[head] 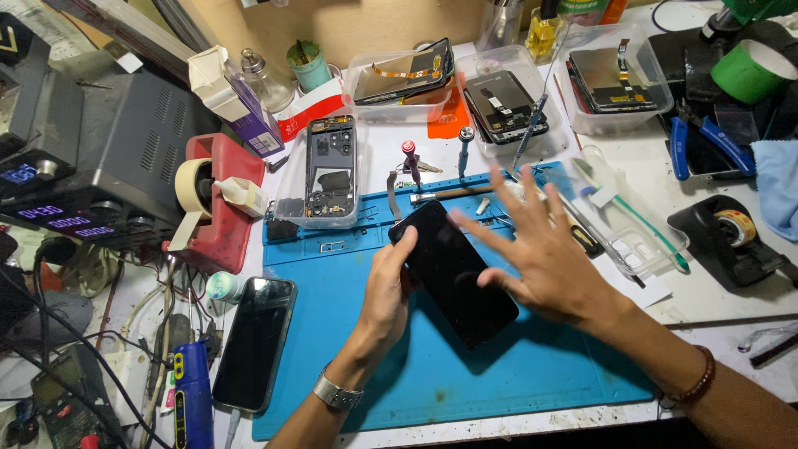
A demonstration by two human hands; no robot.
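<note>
A black smartphone (453, 274) lies screen up and tilted on the blue work mat (465, 374). My left hand (389, 287) grips its left edge, thumb on the upper corner. My right hand (540, 249) hovers over the phone's right side with fingers spread wide, holding nothing and slightly blurred. A silver watch is on my left wrist, a bead bracelet on my right.
A second dark phone (253, 341) lies at the mat's left edge on a cable. An opened phone frame (328, 166) sits in a clear tray. Screwdrivers (411, 162), tweezers, trays of screens (503, 104), tape dispensers (218, 199) and a power supply (75, 158) surround the mat.
</note>
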